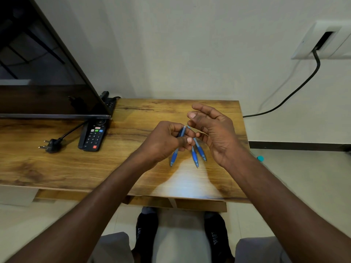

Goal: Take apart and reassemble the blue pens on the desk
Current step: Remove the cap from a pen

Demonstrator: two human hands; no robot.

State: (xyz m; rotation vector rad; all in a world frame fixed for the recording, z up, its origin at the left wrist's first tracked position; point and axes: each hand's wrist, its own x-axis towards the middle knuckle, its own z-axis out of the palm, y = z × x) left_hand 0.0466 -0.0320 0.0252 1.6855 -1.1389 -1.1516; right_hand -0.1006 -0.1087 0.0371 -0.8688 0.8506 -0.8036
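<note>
Pens, light, stiff, slick plastic, suit a rubber-grip pinch; left hand clamps one, right hand hovers spread, empty.

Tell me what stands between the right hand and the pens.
Nothing visible does. The right hand hovers open just right of the three blue pens, its fingertips almost at their upper ends. The left hand has its grip on one pen from the other side, leaving the right hand's path clear.
</note>
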